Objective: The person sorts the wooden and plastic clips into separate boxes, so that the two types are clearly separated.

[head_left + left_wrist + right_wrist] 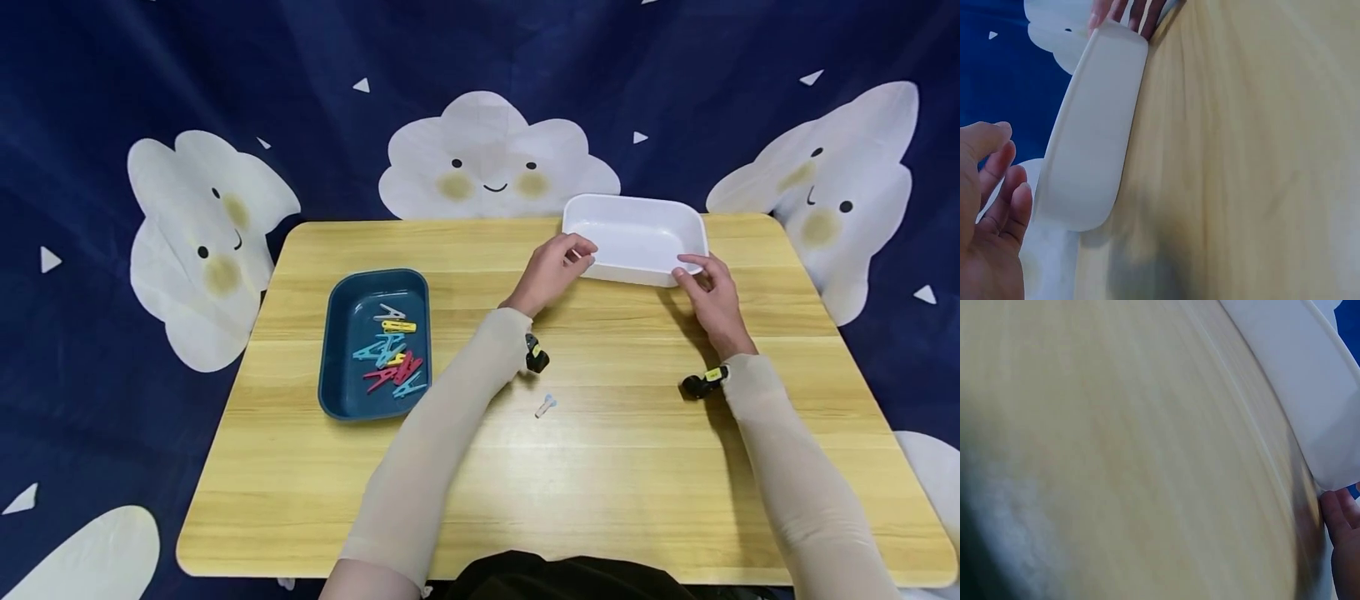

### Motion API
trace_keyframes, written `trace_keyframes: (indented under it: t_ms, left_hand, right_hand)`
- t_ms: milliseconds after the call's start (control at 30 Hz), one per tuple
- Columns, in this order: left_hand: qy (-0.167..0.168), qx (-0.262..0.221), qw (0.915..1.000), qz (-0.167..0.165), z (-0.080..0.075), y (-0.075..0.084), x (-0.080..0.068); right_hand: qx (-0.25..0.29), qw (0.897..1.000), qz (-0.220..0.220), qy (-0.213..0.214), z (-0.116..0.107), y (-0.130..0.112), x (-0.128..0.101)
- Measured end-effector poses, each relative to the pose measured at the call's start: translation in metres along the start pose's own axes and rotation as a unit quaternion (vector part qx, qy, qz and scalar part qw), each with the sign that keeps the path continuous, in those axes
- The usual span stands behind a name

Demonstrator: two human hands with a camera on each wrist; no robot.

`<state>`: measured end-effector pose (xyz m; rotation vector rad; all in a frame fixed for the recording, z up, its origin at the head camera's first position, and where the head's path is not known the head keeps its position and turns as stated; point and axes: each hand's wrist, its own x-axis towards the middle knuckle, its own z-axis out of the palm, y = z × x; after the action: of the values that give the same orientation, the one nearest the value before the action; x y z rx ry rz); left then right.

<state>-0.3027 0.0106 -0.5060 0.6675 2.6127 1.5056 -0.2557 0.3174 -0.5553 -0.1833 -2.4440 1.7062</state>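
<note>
A white rectangular plastic bin (633, 273) sits at the far edge of the table, right of centre. My right hand (716, 304) holds its near right corner, thumb at the front wall and fingers over the rim; in the right wrist view those fingers (1338, 512) meet the bin's bottom corner. Beside the near left corner is my left hand (551, 268), its fingers loosely bent. In the left wrist view a gap shows between these fingers (1007, 206) and the bin wall, and nothing lies in the hand.
A dark teal bin (341, 387) stands on the table's left, with several clothespins (390, 354) in yellow, red, blue and grey. A small light-blue and pale piece (546, 406) lies on the wooden table (585, 492) between my forearms. Behind hangs a navy cloud-print curtain (480, 50).
</note>
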Motion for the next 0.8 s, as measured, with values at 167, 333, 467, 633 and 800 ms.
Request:
trace_keyframes:
  t_ms: [167,333,467,633,800]
  left_hand:
    - [-0.004,-0.016,0.9998,-0.009,0.001,-0.003,-0.018]
    - [-0.009,-0.027,0.9996,-0.004,0.002,-0.009,-0.036]
    - [-0.017,-0.032,0.9993,-0.007,0.002,-0.011,-0.051]
    - [-0.019,-0.024,0.9995,0.001,-0.001,-0.013,-0.069]
    - [-0.027,-0.023,0.9993,0.005,-0.002,-0.016,-0.089]
  right_hand:
    - [-0.001,1.000,-0.001,0.001,-0.002,0.001,0.001]
    - [-0.002,1.000,0.006,-0.001,-0.003,0.000,0.001]
    - [-0.003,1.000,0.007,-0.002,-0.002,-0.001,0.001]
    - [-0.003,1.000,0.005,0.005,-0.001,0.002,0.001]
    - [-0.003,1.000,0.001,0.009,0.000,0.001,0.000]
